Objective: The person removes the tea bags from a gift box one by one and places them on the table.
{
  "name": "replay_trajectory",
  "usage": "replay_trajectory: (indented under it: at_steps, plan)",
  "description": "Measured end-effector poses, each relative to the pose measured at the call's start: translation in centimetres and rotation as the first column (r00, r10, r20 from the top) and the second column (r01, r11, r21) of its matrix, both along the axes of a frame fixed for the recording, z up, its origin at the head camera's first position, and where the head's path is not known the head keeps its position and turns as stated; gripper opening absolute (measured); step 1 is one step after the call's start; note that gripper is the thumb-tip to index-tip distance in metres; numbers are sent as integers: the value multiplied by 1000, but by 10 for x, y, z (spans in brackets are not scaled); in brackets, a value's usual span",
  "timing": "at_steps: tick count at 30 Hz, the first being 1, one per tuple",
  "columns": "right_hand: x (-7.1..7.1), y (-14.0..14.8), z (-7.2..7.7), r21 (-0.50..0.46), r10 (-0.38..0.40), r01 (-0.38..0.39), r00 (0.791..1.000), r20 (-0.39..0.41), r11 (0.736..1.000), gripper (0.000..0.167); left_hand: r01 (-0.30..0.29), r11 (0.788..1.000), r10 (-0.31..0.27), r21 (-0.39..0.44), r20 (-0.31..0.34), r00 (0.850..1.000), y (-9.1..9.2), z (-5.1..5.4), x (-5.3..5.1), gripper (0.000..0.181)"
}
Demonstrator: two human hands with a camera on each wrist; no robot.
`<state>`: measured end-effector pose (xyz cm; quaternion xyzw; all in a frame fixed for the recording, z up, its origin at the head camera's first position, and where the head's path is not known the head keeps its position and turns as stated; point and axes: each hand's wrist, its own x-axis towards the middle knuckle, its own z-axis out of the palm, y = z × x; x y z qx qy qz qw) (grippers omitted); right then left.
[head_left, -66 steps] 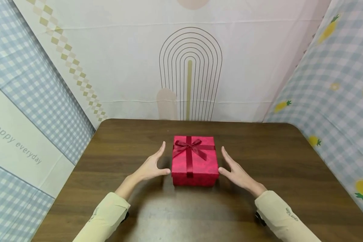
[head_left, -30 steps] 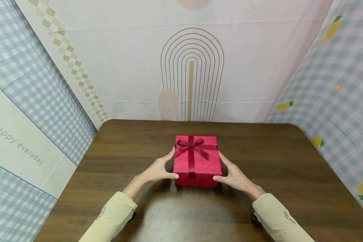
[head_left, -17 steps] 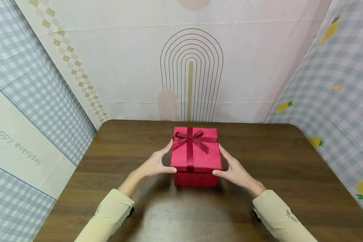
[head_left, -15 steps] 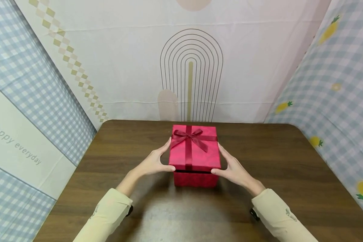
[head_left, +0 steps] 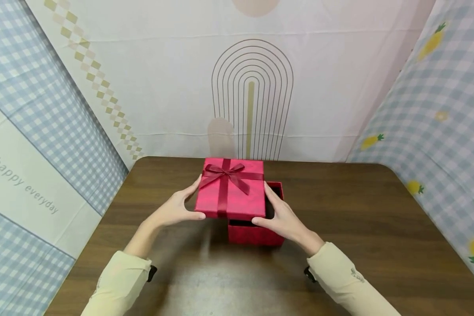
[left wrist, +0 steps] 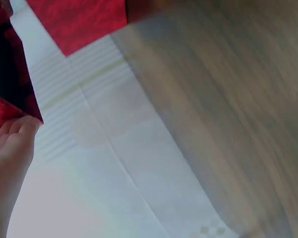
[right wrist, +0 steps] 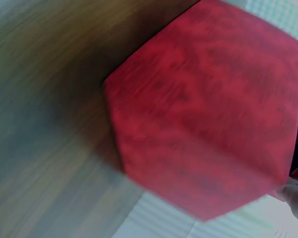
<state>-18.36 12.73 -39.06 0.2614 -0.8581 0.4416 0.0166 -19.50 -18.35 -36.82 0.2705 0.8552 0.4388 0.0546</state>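
Crimson lid [head_left: 237, 200] aloft: seen from the head, the left hand [head_left: 174, 210] and right hand [head_left: 283, 220] grip opposite sides, having shifted it up and leftward (bow [head_left: 224, 172] still tied) from the box [head_left: 256, 235] on the counter [head_left: 351, 210]. That leaves the box's dark inside partly exposed. Left wrist: the left hand pinches the lid's edge. Right wrist: the box's red walls dominate, the lid beyond.

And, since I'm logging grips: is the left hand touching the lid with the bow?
Touching. The head view shows it: the left hand has its thumb on the near left corner of the lid.
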Motion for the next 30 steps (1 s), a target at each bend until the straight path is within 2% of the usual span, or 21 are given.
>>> replay_trajectory:
  at_steps: [4, 10, 15, 21, 26, 30]
  plan:
    - [3, -18, 0, -29, 25, -25, 1000, -5, 999, 97, -1, 1000, 1, 11, 16, 1000, -17, 5, 5, 97]
    - [12, -47, 5, -57, 39, -36, 997, 63, 998, 97, 15, 999, -16, 37, 16, 1000, -46, 13, 13, 95]
    - [15, -69, 6, -69, 62, -56, 994, 91, 996, 97, 30, 998, -31, 48, 37, 999, -69, 14, 19, 93]
    - [17, -92, 2, -44, 90, -85, 988, 123, 995, 98, 13, 999, -17, 43, 95, 995, -93, 9, 28, 92]
    - [20, -110, -4, -28, 117, -114, 974, 192, 993, 99, 34, 998, -39, 52, 114, 993, -109, 1, 34, 90]
    - [20, -123, -10, -13, 138, -140, 960, 245, 990, 99, 40, 994, -59, 104, 189, 980, -119, -7, 37, 88]
